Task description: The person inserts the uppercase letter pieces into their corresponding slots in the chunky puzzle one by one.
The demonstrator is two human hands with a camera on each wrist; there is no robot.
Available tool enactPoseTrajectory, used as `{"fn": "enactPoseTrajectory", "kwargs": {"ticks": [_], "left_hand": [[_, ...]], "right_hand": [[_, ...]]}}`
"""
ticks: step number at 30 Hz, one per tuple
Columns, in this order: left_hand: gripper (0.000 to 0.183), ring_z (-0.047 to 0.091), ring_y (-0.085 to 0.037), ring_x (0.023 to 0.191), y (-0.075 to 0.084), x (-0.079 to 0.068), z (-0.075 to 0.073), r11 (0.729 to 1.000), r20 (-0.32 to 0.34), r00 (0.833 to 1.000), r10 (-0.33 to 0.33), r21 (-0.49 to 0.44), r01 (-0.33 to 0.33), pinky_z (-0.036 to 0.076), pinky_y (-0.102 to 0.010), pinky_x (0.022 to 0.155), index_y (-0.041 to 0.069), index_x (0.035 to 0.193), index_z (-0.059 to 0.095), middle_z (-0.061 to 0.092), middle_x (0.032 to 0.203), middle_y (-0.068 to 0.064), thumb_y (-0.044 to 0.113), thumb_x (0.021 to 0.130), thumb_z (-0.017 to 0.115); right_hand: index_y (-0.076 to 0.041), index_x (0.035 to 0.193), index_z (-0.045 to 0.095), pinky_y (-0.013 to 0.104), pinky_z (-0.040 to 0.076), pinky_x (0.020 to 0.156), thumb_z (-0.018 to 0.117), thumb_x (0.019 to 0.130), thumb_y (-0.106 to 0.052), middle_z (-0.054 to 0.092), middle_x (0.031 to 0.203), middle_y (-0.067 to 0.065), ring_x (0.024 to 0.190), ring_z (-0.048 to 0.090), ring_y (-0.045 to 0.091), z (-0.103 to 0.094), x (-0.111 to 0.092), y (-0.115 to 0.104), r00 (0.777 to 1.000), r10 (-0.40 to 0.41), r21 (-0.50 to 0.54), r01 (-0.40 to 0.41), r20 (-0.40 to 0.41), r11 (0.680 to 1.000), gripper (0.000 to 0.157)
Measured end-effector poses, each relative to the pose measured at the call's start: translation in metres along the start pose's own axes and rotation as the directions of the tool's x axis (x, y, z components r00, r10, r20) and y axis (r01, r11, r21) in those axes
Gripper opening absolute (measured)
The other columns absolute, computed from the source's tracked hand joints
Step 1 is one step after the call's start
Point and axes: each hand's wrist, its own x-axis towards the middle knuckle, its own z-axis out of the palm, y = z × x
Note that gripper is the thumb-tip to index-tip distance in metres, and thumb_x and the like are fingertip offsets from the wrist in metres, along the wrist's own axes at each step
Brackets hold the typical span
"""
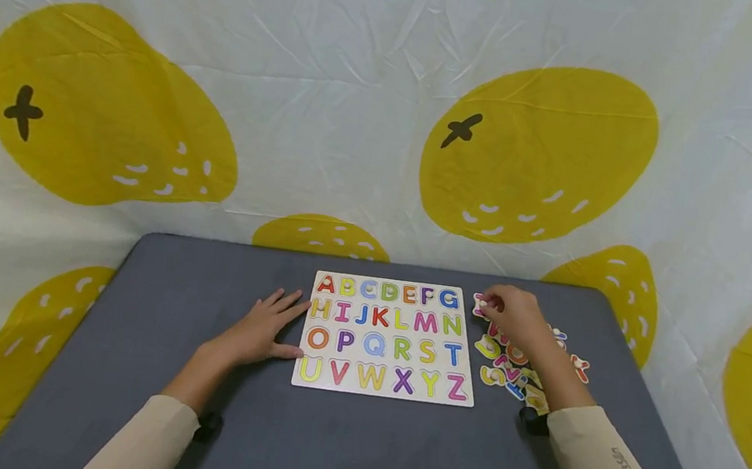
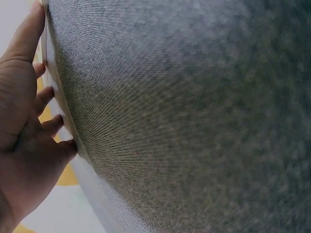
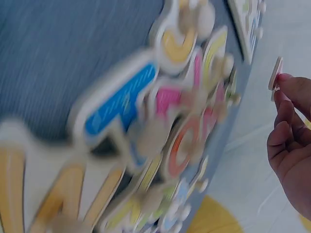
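A white alphabet puzzle board (image 1: 382, 402) lies on the grey table, printed with coloured letters A to Z in rows; small knobs show on top-row letters. My left hand (image 1: 261, 328) has its fingers spread, with the thumb and fingertips at the board's left edge. In the left wrist view, that hand (image 2: 29, 121) touches the board's thin side. Right of the board, my right hand (image 1: 515, 314) pinches a pinkish letter puzzle piece (image 1: 478, 305) by its knob. The right wrist view has this piece (image 3: 276, 73) raised between thumb and finger, seen nearly edge-on.
Several knobbed letter pieces lie in an overlapping pile beside the board, under my right forearm, among them a blue piece (image 3: 121, 99) and an orange O (image 3: 182, 145). A white curtain (image 1: 336, 102) with yellow fruit prints hangs behind the table (image 1: 346, 460).
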Motion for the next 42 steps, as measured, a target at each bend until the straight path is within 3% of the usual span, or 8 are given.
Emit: {"fn": "enactPoseTrajectory", "kwargs": {"ticks": [12,19,25,33,42], "left_hand": [[0.096,0.015,-0.051,0.156,0.001,0.0,-0.002,1.0,0.01,1.0,0.0,-0.001,0.0,0.018,-0.077,0.117,0.014,0.163,0.034,0.028,0.169,-0.018,0.052,0.087,0.079],[0.096,0.016,-0.052,0.156,0.0,-0.002,-0.002,1.0,0.01,1.0,0.006,0.001,-0.006,0.019,-0.078,0.116,0.014,0.163,0.035,0.028,0.169,-0.019,0.053,0.087,0.078],[0.095,0.017,-0.052,0.155,0.001,-0.001,-0.001,1.0,0.0,1.0,0.016,-0.008,-0.016,0.018,-0.078,0.116,0.014,0.162,0.035,0.029,0.168,-0.019,0.053,0.087,0.078],[0.095,0.017,-0.052,0.155,-0.001,-0.001,-0.003,1.0,-0.001,1.0,0.018,-0.001,-0.018,0.019,-0.078,0.115,0.013,0.162,0.036,0.029,0.168,-0.02,0.053,0.087,0.079],[0.093,0.019,-0.054,0.154,0.0,0.0,-0.001,1.0,-0.017,0.999,0.028,0.004,-0.028,0.021,-0.079,0.114,0.012,0.161,0.037,0.031,0.167,-0.021,0.05,0.087,0.079]], "right_hand": [[-0.005,0.104,0.075,0.033,0.051,0.073,0.076,0.094,-0.012,0.067,0.091,0.005,0.08,0.058,0.017,0.037,0.017,-0.07,0.991,-0.13,0.064,0.128,0.022,0.99,0.011],[-0.007,0.104,0.076,0.026,0.05,0.068,0.074,0.096,-0.014,0.067,0.089,0.001,0.074,0.057,0.011,0.066,0.032,-0.114,0.976,-0.18,0.132,0.164,0.121,0.978,0.011],[-0.01,0.102,0.076,0.027,0.051,0.072,0.074,0.097,-0.015,0.067,0.087,-0.001,0.077,0.057,0.011,0.084,0.044,-0.142,0.964,-0.221,0.144,0.2,0.149,0.969,0.008],[-0.01,0.1,0.076,0.023,0.048,0.069,0.074,0.096,-0.015,0.066,0.082,-0.002,0.071,0.055,0.009,0.105,0.057,-0.164,0.943,-0.264,0.109,0.246,0.202,0.963,0.007],[-0.012,0.096,0.075,0.024,0.046,0.069,0.073,0.096,-0.017,0.065,0.08,-0.003,0.072,0.054,0.01,0.126,0.064,-0.182,0.936,-0.255,-0.028,0.269,0.244,0.963,0.005]]}}
